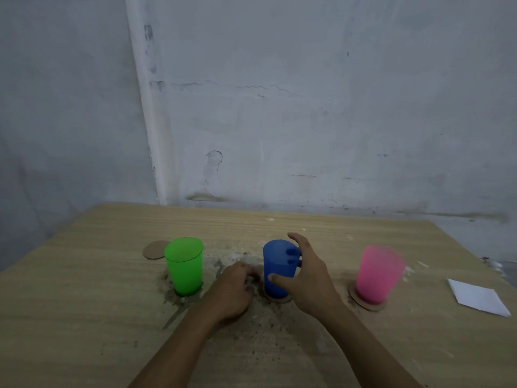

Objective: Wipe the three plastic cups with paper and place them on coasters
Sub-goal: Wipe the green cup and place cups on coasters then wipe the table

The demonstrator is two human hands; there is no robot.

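Note:
Three translucent plastic cups stand upright in a row on the wooden table [84,317]. At the left, the green cup [184,266] sits on the bare table, with an empty round coaster [152,250] just behind it. The blue cup [277,268] in the middle stands on a coaster [279,299]. My right hand [307,278] grips this cup, thumb in front and fingers behind. My left hand [236,289] rests on the table with curled fingers at the left edge of that coaster; its fingertips are hidden. The pink cup [379,275], blurred, stands on the right coaster [366,303].
A folded white paper [478,296] lies near the table's right edge. Grey grit and dirt smears cover the table between and in front of the cups. A stained white wall rises just behind the table.

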